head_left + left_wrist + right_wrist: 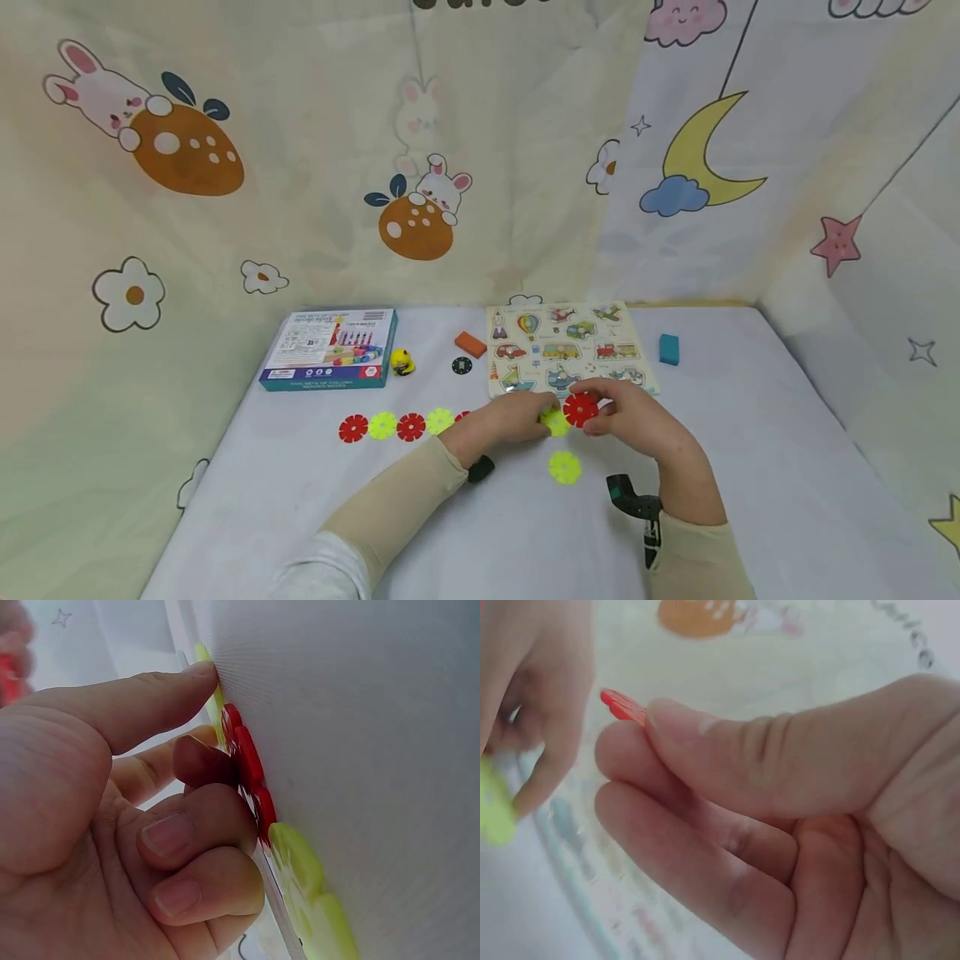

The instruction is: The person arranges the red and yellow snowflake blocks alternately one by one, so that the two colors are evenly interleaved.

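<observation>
My left hand (517, 417) pinches a yellow-green snowflake disc (556, 422) between thumb and index finger, at the right end of a row on the table. In the left wrist view, a red disc (247, 757) and another yellow-green disc (300, 862) lie flat by its curled fingers. Thumb and fingertips of my right hand (633, 417) hold a red snowflake disc (580, 410) raised just right of the yellow-green one. Only a slim edge of that red disc (622, 706) shows in the right wrist view. A loose yellow-green disc (565, 467) lies nearer the front.
Leftward, the row alternates red (353, 428) and yellow-green discs (382, 425); my left arm hides part of it. Behind are a boxed set (326, 350), a small yellow toy (402, 362), an orange block (470, 344), a black token (462, 365), a picture puzzle board (562, 337) and a teal block (669, 350).
</observation>
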Available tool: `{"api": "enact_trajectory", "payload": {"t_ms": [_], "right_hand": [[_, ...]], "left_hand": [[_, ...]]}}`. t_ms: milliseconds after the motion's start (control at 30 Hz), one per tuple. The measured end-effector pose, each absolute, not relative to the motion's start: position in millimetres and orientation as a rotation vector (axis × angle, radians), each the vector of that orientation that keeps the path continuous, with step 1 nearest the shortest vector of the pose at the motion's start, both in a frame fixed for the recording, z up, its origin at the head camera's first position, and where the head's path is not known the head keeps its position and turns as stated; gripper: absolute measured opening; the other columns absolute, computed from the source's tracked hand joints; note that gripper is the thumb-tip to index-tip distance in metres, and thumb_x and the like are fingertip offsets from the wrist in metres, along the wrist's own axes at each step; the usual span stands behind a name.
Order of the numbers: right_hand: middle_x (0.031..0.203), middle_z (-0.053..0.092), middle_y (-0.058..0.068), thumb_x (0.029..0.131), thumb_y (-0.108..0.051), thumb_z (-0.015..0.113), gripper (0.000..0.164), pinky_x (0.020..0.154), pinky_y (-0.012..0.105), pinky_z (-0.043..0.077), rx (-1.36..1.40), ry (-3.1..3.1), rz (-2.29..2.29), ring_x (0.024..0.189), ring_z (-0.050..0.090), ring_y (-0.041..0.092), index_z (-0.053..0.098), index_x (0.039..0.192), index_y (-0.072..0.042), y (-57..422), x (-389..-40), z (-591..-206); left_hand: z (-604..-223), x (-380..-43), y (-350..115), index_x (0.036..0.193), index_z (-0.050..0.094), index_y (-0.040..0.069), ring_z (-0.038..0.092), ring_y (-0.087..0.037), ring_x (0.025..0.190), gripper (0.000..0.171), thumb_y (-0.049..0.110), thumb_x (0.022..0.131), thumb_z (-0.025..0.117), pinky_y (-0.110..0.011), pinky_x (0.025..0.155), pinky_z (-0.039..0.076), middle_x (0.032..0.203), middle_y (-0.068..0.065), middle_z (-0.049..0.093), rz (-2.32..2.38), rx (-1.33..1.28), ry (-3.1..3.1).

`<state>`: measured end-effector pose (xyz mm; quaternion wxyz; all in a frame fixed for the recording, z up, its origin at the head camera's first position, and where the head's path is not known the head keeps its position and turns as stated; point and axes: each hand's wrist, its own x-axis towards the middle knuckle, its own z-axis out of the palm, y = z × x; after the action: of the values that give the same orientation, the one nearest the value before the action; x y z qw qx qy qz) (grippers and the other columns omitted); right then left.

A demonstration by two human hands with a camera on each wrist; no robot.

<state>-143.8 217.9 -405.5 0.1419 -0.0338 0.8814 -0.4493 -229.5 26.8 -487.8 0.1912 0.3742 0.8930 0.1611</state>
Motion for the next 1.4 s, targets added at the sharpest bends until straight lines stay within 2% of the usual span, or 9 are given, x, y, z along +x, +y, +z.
{"api": "enact_trajectory", "payload": {"t_ms": [267,467,600,700,833,1000,1133,1200,1400], "right_hand": [[0.104,0.056,0.008,0.077,-0.008,0.076,0.047,0.074,0.034,0.048,0.016,2.596,-1.234,0.095,0.050,0.026,0.060,0.121,-0.010,235,-163,-451],[0.097,0.054,0.008,0.071,-0.022,0.083,0.054,0.069,0.032,0.048,0.134,2.607,-1.125,0.091,0.049,0.025,0.059,0.120,-0.013,244,-172,-476],[0.083,0.053,0.009,0.069,-0.027,0.084,0.060,0.063,0.032,0.043,0.186,2.591,-1.084,0.077,0.051,0.023,0.055,0.120,-0.014,247,-169,-483],[0.077,0.053,0.008,0.071,-0.025,0.082,0.053,0.061,0.031,0.041,0.172,2.589,-1.111,0.070,0.050,0.021,0.056,0.116,-0.013,245,-167,-485],[0.075,0.051,0.008,0.076,-0.022,0.079,0.044,0.059,0.031,0.039,0.164,2.629,-1.120,0.068,0.048,0.021,0.059,0.113,-0.012,245,-166,-485],[0.076,0.052,0.008,0.075,-0.024,0.080,0.045,0.060,0.031,0.039,0.239,2.631,-1.093,0.069,0.049,0.022,0.058,0.114,-0.013,249,-164,-480],[0.076,0.052,0.009,0.075,-0.024,0.079,0.045,0.060,0.032,0.040,0.228,2.622,-1.105,0.069,0.049,0.022,0.058,0.112,-0.012,250,-165,-480],[0.075,0.052,0.009,0.075,-0.023,0.079,0.044,0.060,0.031,0.040,0.207,2.613,-1.132,0.069,0.049,0.022,0.058,0.112,-0.011,250,-167,-482],[0.076,0.052,0.009,0.076,-0.014,0.077,0.043,0.059,0.031,0.040,0.159,2.584,-1.167,0.068,0.049,0.022,0.057,0.113,-0.008,248,-165,-484]], "left_hand": [[-483,-223,29,0.125,0.057,0.024,0.051,-0.009,0.080,0.040,0.029,0.087,0.068,-0.023,0.069,0.042,0.093,0.012,0.057,0.465,1.062,2.514],[-479,-222,31,0.125,0.057,0.023,0.050,-0.009,0.084,0.041,0.029,0.086,0.069,-0.024,0.073,0.043,0.100,0.011,0.059,0.483,1.051,2.527],[-479,-221,29,0.125,0.058,0.023,0.050,-0.009,0.085,0.041,0.029,0.086,0.069,-0.024,0.072,0.042,0.099,0.011,0.058,0.462,1.040,2.532],[-478,-221,27,0.125,0.058,0.023,0.050,-0.010,0.084,0.041,0.028,0.086,0.070,-0.024,0.071,0.042,0.096,0.011,0.057,0.439,1.008,2.546],[-472,-222,29,0.124,0.059,0.023,0.049,-0.011,0.086,0.042,0.028,0.084,0.071,-0.026,0.072,0.042,0.097,0.010,0.057,0.425,1.005,2.559],[-465,-225,44,0.125,0.058,0.025,0.052,-0.010,0.093,0.045,0.037,0.083,0.071,-0.030,0.079,0.045,0.110,0.009,0.060,0.394,1.000,2.559],[-465,-227,60,0.126,0.059,0.023,0.053,-0.011,0.094,0.048,0.040,0.083,0.071,-0.030,0.077,0.046,0.117,0.006,0.061,0.442,0.956,2.575],[-467,-226,66,0.125,0.060,0.023,0.052,-0.011,0.093,0.048,0.039,0.081,0.072,-0.029,0.075,0.045,0.116,0.007,0.061,0.457,0.925,2.593],[-476,-216,74,0.114,0.066,0.023,0.052,-0.008,0.084,0.038,0.036,0.079,0.075,-0.025,0.071,0.043,0.098,0.011,0.062,0.473,0.857,2.644]]}}
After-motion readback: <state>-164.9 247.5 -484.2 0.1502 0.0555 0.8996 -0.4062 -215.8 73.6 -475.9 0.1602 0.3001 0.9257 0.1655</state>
